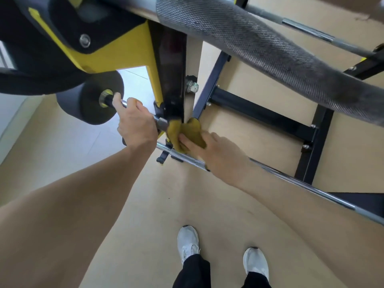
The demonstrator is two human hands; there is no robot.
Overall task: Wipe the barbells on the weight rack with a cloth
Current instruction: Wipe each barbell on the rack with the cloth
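Left hand (pixel 136 119) grips barbell (pixel 124 103); beige floor (pixel 145 204) — below.

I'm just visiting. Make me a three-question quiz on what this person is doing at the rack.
1. True or false: the cloth is blue.
2. Which hand holds the cloth?
3. The left hand grips: A) a shoe, B) the barbell by its black weight, C) the big knurled bar overhead.

Key:
1. False, it is yellow.
2. The right hand, by the rack's post.
3. B.
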